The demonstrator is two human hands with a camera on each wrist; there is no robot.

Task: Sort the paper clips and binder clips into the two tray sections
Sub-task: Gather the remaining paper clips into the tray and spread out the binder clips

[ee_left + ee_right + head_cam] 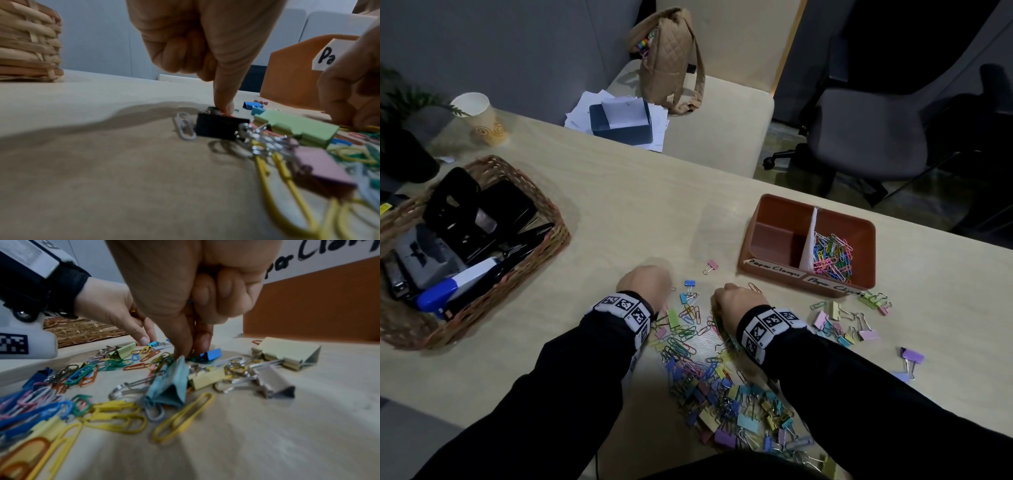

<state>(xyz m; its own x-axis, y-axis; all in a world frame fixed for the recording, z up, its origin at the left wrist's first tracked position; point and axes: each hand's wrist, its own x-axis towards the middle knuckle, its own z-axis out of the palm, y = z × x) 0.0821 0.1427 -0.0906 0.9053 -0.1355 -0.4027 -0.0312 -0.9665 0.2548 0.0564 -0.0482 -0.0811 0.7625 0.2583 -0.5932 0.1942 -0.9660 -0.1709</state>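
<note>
Paper clips (832, 255) fill the tray's (756, 219) right section; its left one is bare. Mixed clips (688, 342) litter the near desk (619, 205). Picking is underway: the right hand (736, 301) pinches into the pile, apparently on a clip; the left hand (643, 282), curled, presses 1 fingertip on a black binder clip (218, 128). Next: lift, carry to the tray.

Bare table (619, 212) between basket (544, 205) and tray (753, 236); clips (722, 394) nearer
</note>
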